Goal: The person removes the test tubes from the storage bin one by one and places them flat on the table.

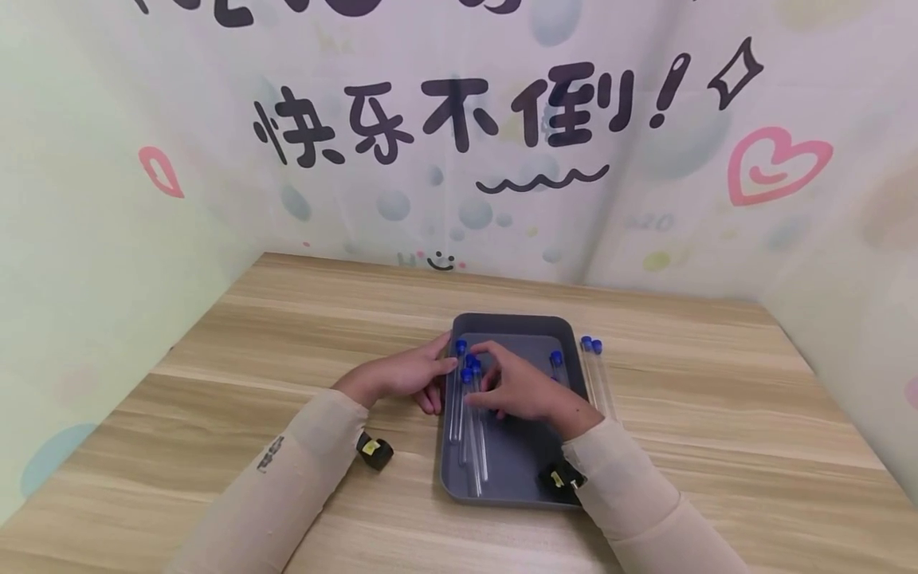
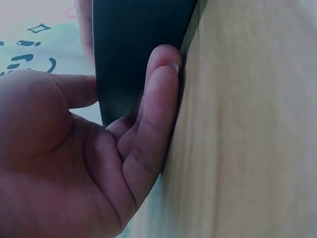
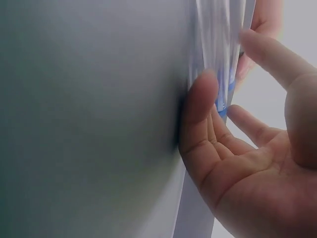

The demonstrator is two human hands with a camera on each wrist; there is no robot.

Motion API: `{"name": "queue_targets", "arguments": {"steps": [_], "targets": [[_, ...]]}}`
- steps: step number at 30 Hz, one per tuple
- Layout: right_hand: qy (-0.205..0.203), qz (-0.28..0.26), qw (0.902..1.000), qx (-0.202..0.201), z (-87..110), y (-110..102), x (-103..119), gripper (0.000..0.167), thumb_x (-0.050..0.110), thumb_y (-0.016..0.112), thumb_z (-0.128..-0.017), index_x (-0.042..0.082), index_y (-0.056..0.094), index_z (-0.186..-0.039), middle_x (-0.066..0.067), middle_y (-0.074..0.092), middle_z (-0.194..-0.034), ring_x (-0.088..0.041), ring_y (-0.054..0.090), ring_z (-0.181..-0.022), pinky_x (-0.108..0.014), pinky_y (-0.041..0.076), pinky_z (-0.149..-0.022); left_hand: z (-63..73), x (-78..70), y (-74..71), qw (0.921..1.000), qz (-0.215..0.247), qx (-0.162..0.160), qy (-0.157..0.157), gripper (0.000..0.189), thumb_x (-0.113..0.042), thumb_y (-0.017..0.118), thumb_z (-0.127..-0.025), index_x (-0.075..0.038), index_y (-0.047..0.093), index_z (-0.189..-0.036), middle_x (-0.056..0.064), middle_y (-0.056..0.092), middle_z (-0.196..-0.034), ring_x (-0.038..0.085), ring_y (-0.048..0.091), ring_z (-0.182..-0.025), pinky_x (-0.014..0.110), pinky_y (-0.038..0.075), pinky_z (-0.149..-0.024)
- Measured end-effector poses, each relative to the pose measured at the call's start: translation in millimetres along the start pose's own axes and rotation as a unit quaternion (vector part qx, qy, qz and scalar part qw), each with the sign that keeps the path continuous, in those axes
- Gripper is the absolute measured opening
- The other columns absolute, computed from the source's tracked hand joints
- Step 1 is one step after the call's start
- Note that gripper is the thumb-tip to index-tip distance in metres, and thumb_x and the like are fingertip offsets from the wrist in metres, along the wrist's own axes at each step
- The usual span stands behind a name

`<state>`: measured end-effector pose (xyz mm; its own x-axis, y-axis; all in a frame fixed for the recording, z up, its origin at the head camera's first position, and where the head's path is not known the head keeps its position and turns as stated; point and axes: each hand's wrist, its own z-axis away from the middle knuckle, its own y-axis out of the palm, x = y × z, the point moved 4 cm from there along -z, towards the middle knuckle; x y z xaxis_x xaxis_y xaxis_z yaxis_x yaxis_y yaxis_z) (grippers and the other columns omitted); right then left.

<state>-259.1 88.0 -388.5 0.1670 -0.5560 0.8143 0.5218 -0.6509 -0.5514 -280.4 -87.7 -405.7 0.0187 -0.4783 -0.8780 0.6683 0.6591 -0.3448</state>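
A grey tray (image 1: 512,470) lies on the wooden table. My left hand (image 1: 409,373) grips its left side, thumb at the rim and fingers against the outer wall, as the tray wall (image 2: 131,44) shows in the left wrist view. Several clear test tubes (image 1: 473,450) with blue caps lie lengthwise along the tray's left side. Over their capped ends is my right hand (image 1: 527,387), thumb and forefinger spread apart. In the right wrist view its bent fingers (image 3: 198,144) lie alongside the tubes (image 3: 213,39), with the thumb standing off from them.
More blue-capped tubes (image 1: 557,360) lie at the tray's right side, partly hidden by my right hand. Two others (image 1: 602,383) rest on the table (image 1: 717,399) just right of the tray. A printed cloth (image 1: 459,215) hangs behind the table.
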Motion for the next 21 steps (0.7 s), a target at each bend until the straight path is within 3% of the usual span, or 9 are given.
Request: {"name": "queue_targets", "arguments": {"steps": [10,21], "targets": [[-0.006,-0.019,0.9998,0.002,1.5,0.1,0.6,0.089,0.015,0.077,-0.088,0.011,0.02,-0.157,-0.01,0.064,-0.086,-0.018,0.061,-0.061,-0.035,0.058,-0.058,-0.9,0.5,-0.9,1.0,0.001,0.002,-0.001,0.063,-0.029,0.035,-0.11,-0.032,-0.002,-0.161,0.015,0.066,-0.082,0.024,0.068,-0.066,0.035,0.06,-0.06],[0.007,-0.012,0.9999,-0.007,-0.4,0.5,-1.4,0.082,0.013,0.073,-0.091,0.014,0.024,-0.157,-0.01,0.065,-0.09,-0.019,0.064,-0.063,-0.034,0.058,-0.06,-0.1,1.2,-1.8,1.0,-0.002,-0.001,-0.003,0.063,-0.029,0.034,-0.11,-0.033,-0.003,-0.161,0.015,0.067,-0.083,0.023,0.068,-0.066,0.035,0.06,-0.06]]}}
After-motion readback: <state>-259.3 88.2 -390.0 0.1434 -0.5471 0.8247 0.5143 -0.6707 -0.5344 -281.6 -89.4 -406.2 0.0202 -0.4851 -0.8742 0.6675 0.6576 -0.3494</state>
